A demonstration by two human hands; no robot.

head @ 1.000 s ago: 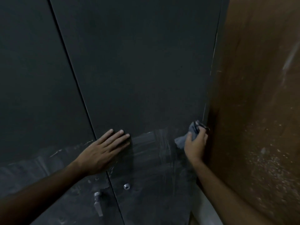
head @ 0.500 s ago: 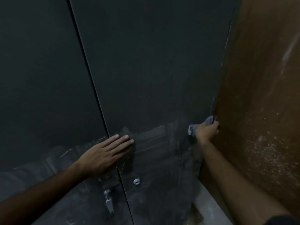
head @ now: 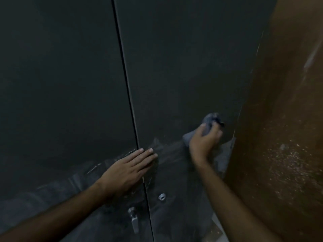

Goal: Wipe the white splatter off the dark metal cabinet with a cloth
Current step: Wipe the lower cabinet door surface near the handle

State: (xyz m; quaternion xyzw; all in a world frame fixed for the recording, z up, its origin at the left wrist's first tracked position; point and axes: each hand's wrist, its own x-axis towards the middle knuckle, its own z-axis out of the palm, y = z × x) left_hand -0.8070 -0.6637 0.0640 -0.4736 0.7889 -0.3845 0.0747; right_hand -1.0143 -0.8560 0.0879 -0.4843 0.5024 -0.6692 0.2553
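The dark metal cabinet point(head: 183, 58) fills the view, two doors split by a thin vertical seam. A pale, smeared band of white splatter point(head: 167, 151) runs across the lower part of both doors. My right hand point(head: 203, 141) presses a crumpled grey-blue cloth point(head: 208, 122) against the right door, just above that band and close to the door's right edge. My left hand point(head: 128, 169) lies flat with fingers together across the seam, braced on the smeared area.
A brown wooden panel point(head: 283, 128) speckled with white dots stands hard against the cabinet's right side. Below my left hand are a metal door handle point(head: 133, 220) and a small round lock point(head: 162, 196). A pale floor strip point(head: 217, 227) shows at the bottom right.
My right hand has carried the cloth up and away from the cabinet's right edge, toward the left. The view has shifted, so the seam sits further right. My left hand stays braced.
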